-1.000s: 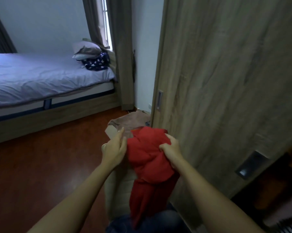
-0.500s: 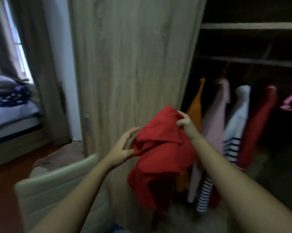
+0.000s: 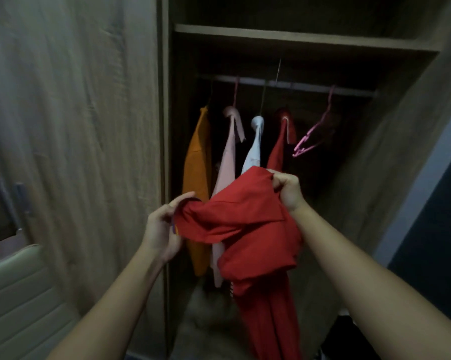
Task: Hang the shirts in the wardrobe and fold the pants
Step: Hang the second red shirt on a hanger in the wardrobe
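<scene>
A crumpled red shirt (image 3: 247, 229) hangs between my hands in front of the open wardrobe (image 3: 297, 40). My left hand (image 3: 164, 227) pinches its left edge. My right hand (image 3: 288, 192) grips a bunched part at its top right, and the rest trails down. On the wardrobe rail (image 3: 284, 84) hang an orange shirt (image 3: 197, 178), a pink shirt (image 3: 228, 162), a white shirt (image 3: 254, 149) and a red shirt (image 3: 280, 144). An empty pink hanger (image 3: 315, 136) hangs at the right end of the rail.
The wooden sliding door (image 3: 76, 126) fills the left side. A beige padded chair back (image 3: 19, 294) stands at the lower left. A shelf board (image 3: 297, 38) runs above the rail. The wardrobe's right side wall (image 3: 400, 152) is close to my right arm.
The view swung right from the bed and door to the open wardrobe. Both hands carried the red shirt along, and my left hand closed its fingers on the cloth.
</scene>
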### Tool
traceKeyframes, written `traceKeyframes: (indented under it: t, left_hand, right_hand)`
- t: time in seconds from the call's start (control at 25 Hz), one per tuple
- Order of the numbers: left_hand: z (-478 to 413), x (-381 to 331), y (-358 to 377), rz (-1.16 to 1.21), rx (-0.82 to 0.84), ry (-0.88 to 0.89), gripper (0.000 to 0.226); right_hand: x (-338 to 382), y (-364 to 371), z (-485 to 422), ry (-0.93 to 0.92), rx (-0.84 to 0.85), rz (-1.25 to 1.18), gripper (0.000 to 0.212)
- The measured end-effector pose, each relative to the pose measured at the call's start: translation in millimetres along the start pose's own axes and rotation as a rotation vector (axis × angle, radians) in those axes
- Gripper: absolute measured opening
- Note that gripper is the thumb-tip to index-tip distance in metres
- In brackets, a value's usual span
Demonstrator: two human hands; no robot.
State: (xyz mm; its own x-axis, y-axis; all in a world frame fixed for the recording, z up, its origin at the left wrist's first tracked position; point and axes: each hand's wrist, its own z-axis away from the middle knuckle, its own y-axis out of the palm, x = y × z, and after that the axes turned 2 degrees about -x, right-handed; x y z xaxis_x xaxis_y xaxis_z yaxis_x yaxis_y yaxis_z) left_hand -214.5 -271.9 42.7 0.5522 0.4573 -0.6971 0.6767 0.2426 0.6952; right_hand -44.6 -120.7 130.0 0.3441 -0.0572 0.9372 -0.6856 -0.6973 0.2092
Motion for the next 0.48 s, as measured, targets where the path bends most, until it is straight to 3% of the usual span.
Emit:
traceKeyframes:
  t: [0.2, 0.28, 0.36, 0.48]
  left_hand:
    - [5.1, -10.2, 56.7, -0.524, 0.092, 0.203, 0.031]
    - [7.6, -16.3, 81.7, -0.675, 0.159, 0.326, 0.019]
    - [1.7, -22.2, 104.5, -0.946, 0.125, 0.516, 0.011]
    - [-15.4, -17.1, 139.2, -1.403, 0.057, 0.699, 0.013]
  right_hand:
    - [-22.5, -44.7, 9.9, 0.081, -0.01, 0.14, 0.032]
    - [-29.1, -56.1, 13.7, 0.076, 0.02, 0.205, 0.027]
    - [-32.7, -65.5, 12.8, 0.06, 0.073, 0.363, 0.019]
    - [-22.4, -73.2, 3.2, 0.024, -0.08, 0.554, 0.016]
